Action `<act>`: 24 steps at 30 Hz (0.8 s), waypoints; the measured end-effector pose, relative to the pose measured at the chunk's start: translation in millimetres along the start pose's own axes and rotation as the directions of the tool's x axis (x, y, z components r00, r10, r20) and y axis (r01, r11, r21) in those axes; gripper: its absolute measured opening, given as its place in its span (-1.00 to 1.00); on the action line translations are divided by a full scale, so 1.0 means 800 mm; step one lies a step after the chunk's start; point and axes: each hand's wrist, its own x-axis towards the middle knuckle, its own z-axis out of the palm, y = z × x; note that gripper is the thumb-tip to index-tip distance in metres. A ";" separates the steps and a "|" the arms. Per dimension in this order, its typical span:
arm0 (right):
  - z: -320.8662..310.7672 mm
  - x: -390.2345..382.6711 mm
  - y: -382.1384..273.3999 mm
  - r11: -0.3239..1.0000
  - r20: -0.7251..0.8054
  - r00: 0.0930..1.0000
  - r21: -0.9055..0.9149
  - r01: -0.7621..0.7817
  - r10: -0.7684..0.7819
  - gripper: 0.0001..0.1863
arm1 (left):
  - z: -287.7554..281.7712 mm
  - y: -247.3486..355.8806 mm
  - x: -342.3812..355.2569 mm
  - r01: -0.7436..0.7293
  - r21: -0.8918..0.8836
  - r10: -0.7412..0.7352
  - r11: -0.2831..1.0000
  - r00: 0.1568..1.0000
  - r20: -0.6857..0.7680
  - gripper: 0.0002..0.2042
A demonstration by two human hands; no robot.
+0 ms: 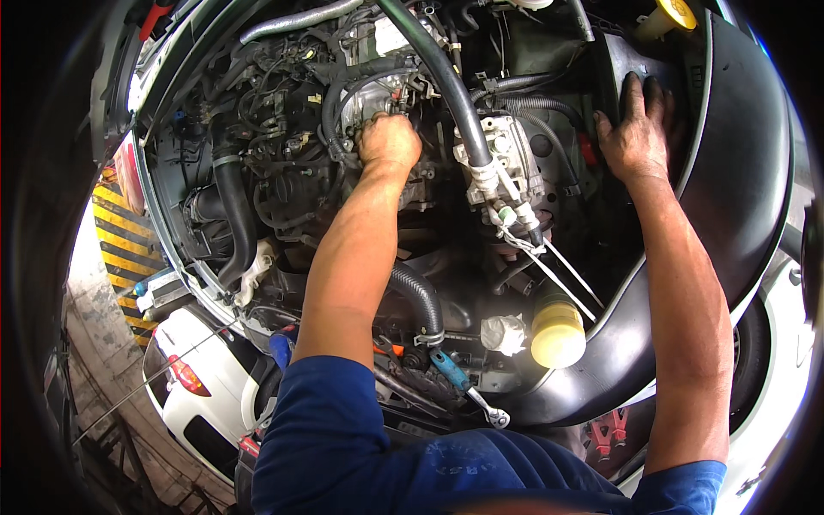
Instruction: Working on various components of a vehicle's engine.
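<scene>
My left hand point(389, 142) reaches into the middle of the engine bay, by a silver metal housing point(369, 96) with wires and small fittings on it. Its fingers are curled inward and closed; what they grip, if anything, is hidden behind the knuckles. To the right, my right hand point(639, 133) rests with fingers spread on the grey inner side panel point(614, 64) of the bay, holding nothing. Between the two hands a thick black hose point(459, 107) runs down to a pale metal unit point(515, 150).
A ratchet with a blue handle point(451, 371) lies on the front edge, near a ribbed black hose point(418, 296). Close by are a crumpled white wad point(502, 335) and a yellowish reservoir point(558, 335). White cords point(558, 270) hang near the hose end. A black fender cover point(742, 163) borders the right.
</scene>
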 end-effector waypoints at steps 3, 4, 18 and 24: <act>0.000 -0.001 0.000 1.000 0.027 1.000 -0.016 -0.015 0.016 -0.16 | 0.012 -0.001 0.005 -0.001 -0.029 -0.001 1.000 0.998 -0.070 -0.77; 0.000 0.000 0.000 1.000 0.029 0.999 -0.016 -0.014 0.014 -0.16 | 0.007 0.001 0.006 0.001 -0.030 -0.003 1.000 0.998 -0.068 -0.77; 0.000 0.000 0.003 1.000 0.020 1.000 0.000 -0.013 0.013 -0.15 | -0.007 -0.002 0.009 -0.051 -0.145 0.049 0.988 0.999 -0.017 -0.74; -0.008 -0.001 -0.001 0.999 0.085 0.996 -0.019 -0.031 0.033 -0.15 | 0.009 0.005 0.015 -0.035 -0.186 0.001 0.982 0.983 -0.183 -0.74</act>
